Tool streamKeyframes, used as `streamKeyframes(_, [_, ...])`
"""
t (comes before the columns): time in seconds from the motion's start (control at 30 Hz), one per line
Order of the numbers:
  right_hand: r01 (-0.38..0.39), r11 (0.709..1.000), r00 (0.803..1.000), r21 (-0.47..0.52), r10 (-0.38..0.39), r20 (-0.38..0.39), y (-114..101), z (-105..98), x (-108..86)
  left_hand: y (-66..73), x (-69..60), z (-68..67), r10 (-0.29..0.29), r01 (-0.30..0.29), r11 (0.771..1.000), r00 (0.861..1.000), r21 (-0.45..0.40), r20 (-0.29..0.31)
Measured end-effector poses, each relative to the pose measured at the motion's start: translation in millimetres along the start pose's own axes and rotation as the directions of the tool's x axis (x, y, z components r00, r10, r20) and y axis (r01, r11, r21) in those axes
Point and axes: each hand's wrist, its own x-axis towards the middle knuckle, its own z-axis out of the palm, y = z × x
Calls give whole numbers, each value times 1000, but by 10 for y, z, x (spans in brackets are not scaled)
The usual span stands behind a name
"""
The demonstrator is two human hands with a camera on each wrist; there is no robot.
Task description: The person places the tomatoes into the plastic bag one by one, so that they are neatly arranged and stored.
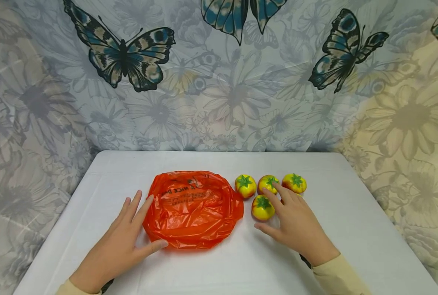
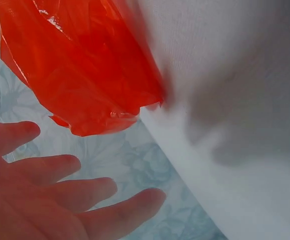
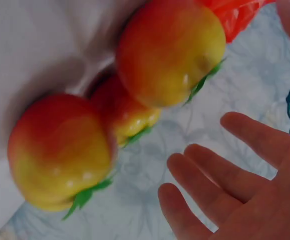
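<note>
A crumpled orange-red plastic bag (image 1: 193, 213) with dark print lies spread on the white table; the left wrist view shows its edge (image 2: 85, 70) close up. My left hand (image 1: 117, 241) is at the bag's left side, fingers spread and fairly straight, holding nothing. Whether its fingertips touch the bag, I cannot tell. Several round yellow-and-red fruits with green leafy tops sit right of the bag, among them a front one (image 1: 263, 208) and a left one (image 1: 245, 186). Over them hovers my right hand (image 1: 296, 223), fingers extended and apart, with a large fruit (image 3: 169, 50) near it in the right wrist view.
The white table (image 1: 219, 272) has its far edge against a cloth backdrop (image 1: 219, 102) printed with flowers and butterflies. Another fruit (image 1: 294, 182) sits at the group's far right, partly beyond my right hand.
</note>
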Motion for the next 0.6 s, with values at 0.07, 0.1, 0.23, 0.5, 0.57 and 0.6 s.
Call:
streamKeyframes(0.07, [6,1000,1000,-6,-6,-1,-42,34,22,11,4,16,27,-27,1000,1000,7,-12])
streamKeyframes(0.1, [9,1000,1000,-11,-9,-2,-60,48,29,14,7,24,38,-38,999,999,10,-16])
streamKeyframes(0.23, [18,999,1000,-27,-19,-13,-96,85,39,20,16,44,79,-78,997,996,22,-40])
streamKeyframes(0.5, [10,999,1000,-51,-10,4,-126,148,76,-37,14,86,105,-104,994,993,30,-45])
streamKeyframes(0.57, [6,999,1000,-54,-5,15,-138,159,85,-54,9,89,102,-101,994,994,31,-41])
streamKeyframes(0.6, [5,999,1000,-55,-4,17,-143,163,88,-60,7,90,104,-103,994,994,31,-40])
